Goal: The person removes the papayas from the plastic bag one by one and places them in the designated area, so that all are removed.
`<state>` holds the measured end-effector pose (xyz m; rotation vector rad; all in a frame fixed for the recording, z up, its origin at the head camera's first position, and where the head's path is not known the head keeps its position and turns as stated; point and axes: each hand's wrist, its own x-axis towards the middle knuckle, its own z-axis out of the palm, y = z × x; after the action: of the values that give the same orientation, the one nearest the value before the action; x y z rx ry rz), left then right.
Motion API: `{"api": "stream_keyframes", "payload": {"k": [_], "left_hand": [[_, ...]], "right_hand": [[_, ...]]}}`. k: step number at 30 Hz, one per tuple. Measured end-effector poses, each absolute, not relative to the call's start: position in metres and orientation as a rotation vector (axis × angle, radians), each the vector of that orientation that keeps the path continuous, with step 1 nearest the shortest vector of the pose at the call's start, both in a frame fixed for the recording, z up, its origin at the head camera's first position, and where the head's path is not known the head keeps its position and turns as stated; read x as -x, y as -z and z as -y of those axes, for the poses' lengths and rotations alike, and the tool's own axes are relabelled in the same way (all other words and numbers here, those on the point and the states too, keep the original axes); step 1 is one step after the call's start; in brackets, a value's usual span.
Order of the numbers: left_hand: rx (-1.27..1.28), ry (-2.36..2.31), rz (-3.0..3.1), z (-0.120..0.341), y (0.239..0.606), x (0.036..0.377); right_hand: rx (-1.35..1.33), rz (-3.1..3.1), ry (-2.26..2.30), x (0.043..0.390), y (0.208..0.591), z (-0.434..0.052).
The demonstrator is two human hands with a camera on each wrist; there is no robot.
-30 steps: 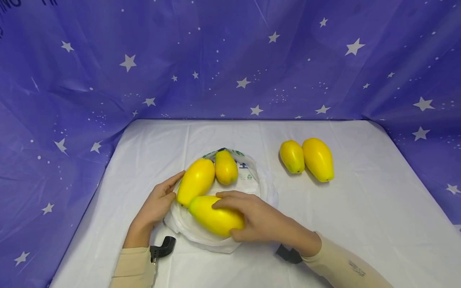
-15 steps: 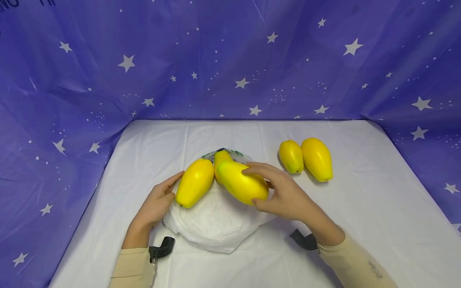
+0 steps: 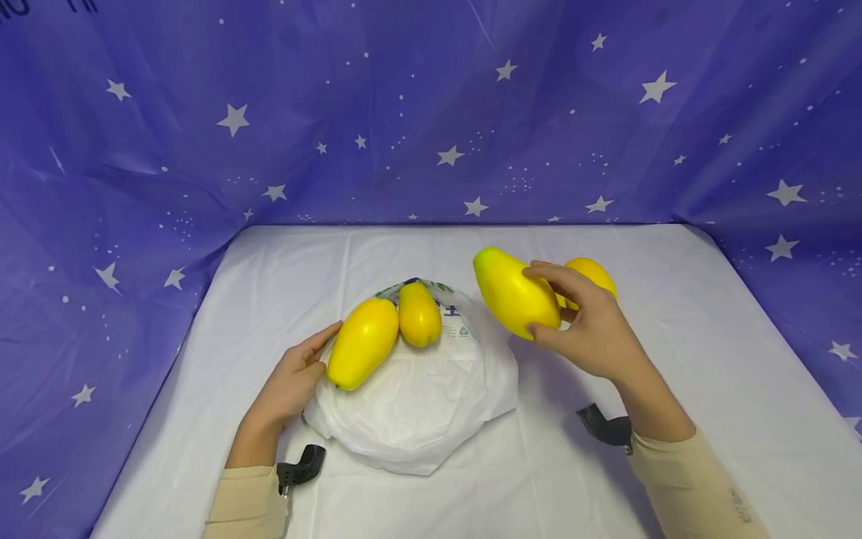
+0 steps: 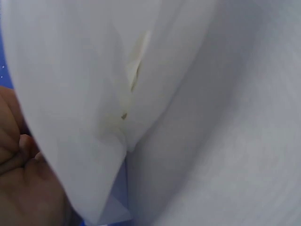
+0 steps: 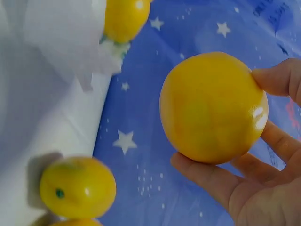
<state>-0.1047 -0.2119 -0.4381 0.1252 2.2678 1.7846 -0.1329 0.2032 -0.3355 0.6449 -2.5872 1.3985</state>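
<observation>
Head view, left hand [image 3: 292, 385]: laid with relaxed, straight fingers against the left edge of the white bag [image 3: 417, 397]; nothing is gripped.
Fruits on bag: two yellow papayas [image 3: 364, 352] are resting on its far part.
Right hand [image 3: 592, 329]: a third papaya [image 3: 515, 293] is held in curled fingers, in the air, right of the bag.
Advice: the fruit should be lowered gently beside the papaya on the cloth [image 3: 592, 271], so nothing is rolled.
</observation>
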Motion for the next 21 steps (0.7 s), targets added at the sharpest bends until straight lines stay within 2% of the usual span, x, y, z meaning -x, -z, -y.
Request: {"api": "stream_keyframes", "payload": {"k": [9, 21], "left_hand": [[-0.133, -1.823, -2.227, 0.212, 0.441, 0.105], [-0.132, -1.835, -2.218, 0.211, 0.439, 0.104]], "right_hand": [[-0.285, 2.677, -1.382, 0.137, 0.327, -0.234], [-0.091, 2.703, -1.268, 0.143, 0.328, -0.268]]}}
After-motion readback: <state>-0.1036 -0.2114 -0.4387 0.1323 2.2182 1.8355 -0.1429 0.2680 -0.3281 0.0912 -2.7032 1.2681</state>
